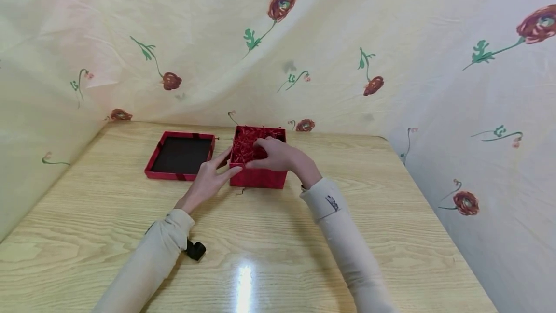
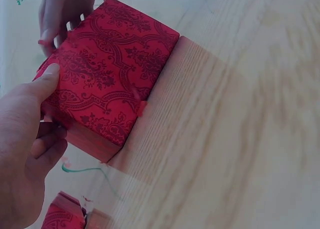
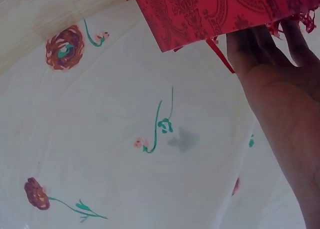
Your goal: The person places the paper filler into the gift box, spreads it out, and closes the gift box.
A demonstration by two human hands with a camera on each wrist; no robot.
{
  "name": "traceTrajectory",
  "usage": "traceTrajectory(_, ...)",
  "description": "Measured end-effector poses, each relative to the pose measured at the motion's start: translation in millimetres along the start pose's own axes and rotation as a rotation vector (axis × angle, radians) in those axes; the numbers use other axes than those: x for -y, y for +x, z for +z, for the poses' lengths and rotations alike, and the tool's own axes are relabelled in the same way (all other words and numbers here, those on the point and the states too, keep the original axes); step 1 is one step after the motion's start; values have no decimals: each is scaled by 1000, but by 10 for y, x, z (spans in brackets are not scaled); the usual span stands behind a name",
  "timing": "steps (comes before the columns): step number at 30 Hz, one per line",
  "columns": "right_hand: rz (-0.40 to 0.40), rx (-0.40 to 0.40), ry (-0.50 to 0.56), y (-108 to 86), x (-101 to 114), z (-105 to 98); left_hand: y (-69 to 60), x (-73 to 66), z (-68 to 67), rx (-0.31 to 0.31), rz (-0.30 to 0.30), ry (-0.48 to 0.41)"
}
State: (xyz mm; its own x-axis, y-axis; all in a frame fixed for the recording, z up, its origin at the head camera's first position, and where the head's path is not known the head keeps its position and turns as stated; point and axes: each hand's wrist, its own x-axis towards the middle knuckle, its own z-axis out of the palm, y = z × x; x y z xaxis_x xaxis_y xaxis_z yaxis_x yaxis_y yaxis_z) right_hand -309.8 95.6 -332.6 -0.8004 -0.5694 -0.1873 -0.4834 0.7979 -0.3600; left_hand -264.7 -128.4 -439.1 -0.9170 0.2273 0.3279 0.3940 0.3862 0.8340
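My left hand (image 1: 208, 177) grips the red box (image 1: 258, 178) | shredded paper (image 1: 243, 146) under my right hand (image 1: 276, 154), hold: can't tell | I should work gently, box braced

Cream sleeves (image 1: 354, 255); dark marking (image 1: 333, 203), right cuff (image 1: 319, 198); black attachment (image 1: 196, 250), left cuff (image 1: 179, 225).
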Motion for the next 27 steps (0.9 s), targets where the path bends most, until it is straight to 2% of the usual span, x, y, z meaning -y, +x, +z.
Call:
traceTrajectory(4,22,20,-86,-42,13,90,0,-4,1,-2,-8,7)
traceTrajectory(8,-19,-15,-135,-56,-26,146,1,1,3,2,-16,9)
traceTrajectory(17,-170,-62,-19,-95,-176,128,12,-1,4,4,-18,12)
traceTrajectory(20,-233,-108,-2,-83,-206,125,10,-3,2,2,-13,14)
traceTrajectory(23,-261,-177,-4,-49,-222,102,8,-6,1,0,-8,21)
traceTrajectory(27,-226,-277,19,18,-231,37,6,-5,0,4,-7,19)
